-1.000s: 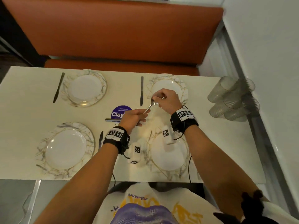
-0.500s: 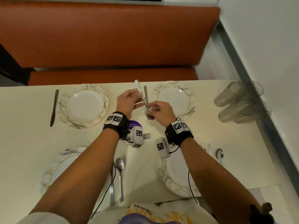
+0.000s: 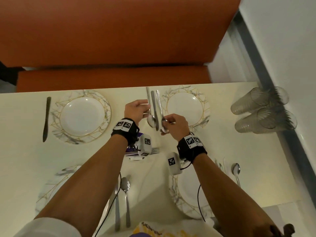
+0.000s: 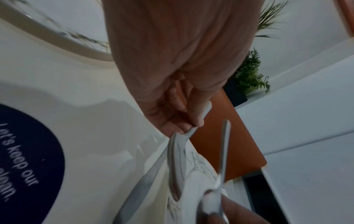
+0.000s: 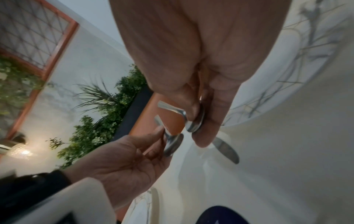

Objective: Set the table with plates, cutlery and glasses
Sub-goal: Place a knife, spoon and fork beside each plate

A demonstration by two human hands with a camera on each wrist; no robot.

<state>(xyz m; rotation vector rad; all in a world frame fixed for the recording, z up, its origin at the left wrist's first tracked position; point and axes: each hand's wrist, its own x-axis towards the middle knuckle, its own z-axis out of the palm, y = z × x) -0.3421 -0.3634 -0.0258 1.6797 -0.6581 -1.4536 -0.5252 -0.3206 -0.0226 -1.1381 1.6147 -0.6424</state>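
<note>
Two metal spoons are held upright-ish above the table between the two far plates. My left hand (image 3: 145, 109) pinches one spoon (image 3: 150, 117) by its handle (image 4: 191, 128), bowl toward me. My right hand (image 3: 165, 123) pinches the bowl of the other spoon (image 3: 159, 103), seen close in the right wrist view (image 5: 194, 122), handle pointing away. A knife (image 3: 154, 115) lies on the table under them, left of the far right plate (image 3: 187, 108). The far left plate (image 3: 83, 117) has a knife (image 3: 46, 118) on its left.
Two near plates (image 3: 53, 187) (image 3: 184, 200) lie partly under my arms. A spoon (image 3: 125, 185) and knife (image 3: 117, 206) lie between them, another spoon (image 3: 236, 170) at the right. Forks (image 3: 154, 150) lie by a purple sticker (image 3: 130, 147). Several glasses (image 3: 263, 110) lie stacked by the wall.
Both hands have moved away from me to the knife by the far right plate. The spoons, together a second ago, are now apart, one in each hand.
</note>
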